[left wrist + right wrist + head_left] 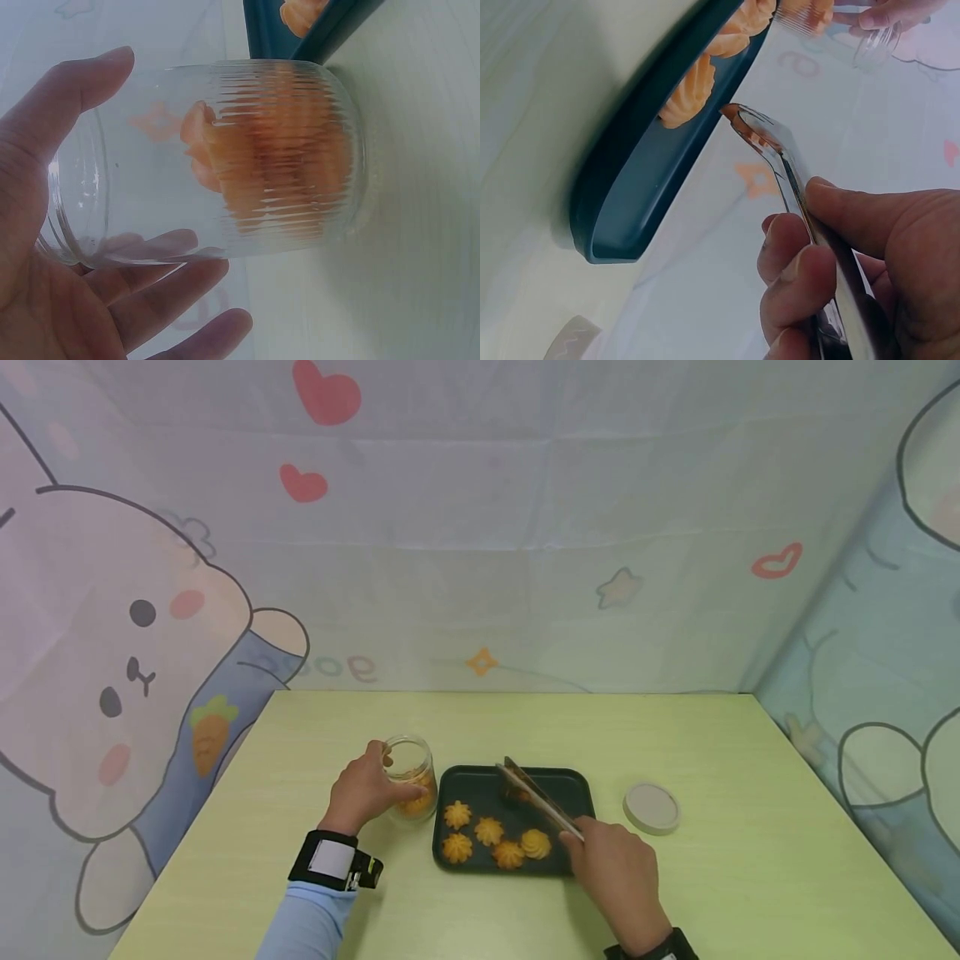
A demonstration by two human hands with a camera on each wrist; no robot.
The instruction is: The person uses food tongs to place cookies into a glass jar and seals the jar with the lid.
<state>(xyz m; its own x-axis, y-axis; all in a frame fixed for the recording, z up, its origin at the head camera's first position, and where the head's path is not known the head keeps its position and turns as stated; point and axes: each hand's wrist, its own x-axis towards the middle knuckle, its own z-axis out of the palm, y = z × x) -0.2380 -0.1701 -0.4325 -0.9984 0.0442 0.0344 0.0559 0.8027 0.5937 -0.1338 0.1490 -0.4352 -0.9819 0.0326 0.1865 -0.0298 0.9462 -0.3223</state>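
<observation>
My left hand (367, 789) grips a clear glass jar (150, 165) near its open mouth, thumb on one side and fingers on the other. Orange-yellow swirled cookies (277, 150) fill the ribbed lower part of the jar, which stands upright beside the tray. In my right hand (618, 864) is a pair of metal tongs (799, 199), their tips over the dark green baking tray (558, 781). Orange-brown shows at the tips; I cannot tell whether that is a cookie or a reflection. Several piped cookies (489, 832) lie in the tray's near and left part.
A round, pale lid (652, 807) lies on the light yellow-green table (750, 877), to the right of the tray. Behind the table hangs a cloth backdrop (465, 527) with cartoon prints, and it also runs along both sides.
</observation>
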